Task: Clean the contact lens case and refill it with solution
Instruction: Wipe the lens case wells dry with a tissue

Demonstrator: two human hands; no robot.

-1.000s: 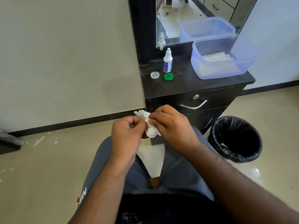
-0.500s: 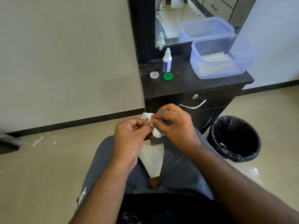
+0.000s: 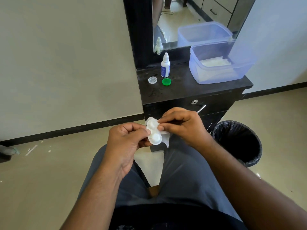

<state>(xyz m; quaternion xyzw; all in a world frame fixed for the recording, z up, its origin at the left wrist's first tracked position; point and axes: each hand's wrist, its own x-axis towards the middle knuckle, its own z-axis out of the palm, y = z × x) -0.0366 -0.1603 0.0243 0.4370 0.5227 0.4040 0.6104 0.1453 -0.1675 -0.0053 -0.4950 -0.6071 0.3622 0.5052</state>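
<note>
Above my lap I hold a white contact lens case (image 3: pixel 154 133) with two round wells. My left hand (image 3: pixel 127 138) pinches its left edge. My right hand (image 3: pixel 181 125) grips a white tissue (image 3: pixel 166 141) wrapped under and behind the case, fingertips at the case's right edge. On the dark dresser top (image 3: pixel 191 90) stand a small white solution bottle (image 3: pixel 165 65) with a blue label, a clear case cap (image 3: pixel 152 80) and a green case cap (image 3: pixel 166 81), both lying loose.
A translucent blue tub (image 3: pixel 219 63) with white tissues sits on the dresser's right part, below a mirror (image 3: pixel 191 19). A black-lined waste bin (image 3: pixel 237 141) stands on the floor right of my knees. A drawer handle (image 3: pixel 201 108) shows behind my right hand.
The case has turned so both wells face up and show between my hands. The tissue has shifted from over the case to under and right of it.
</note>
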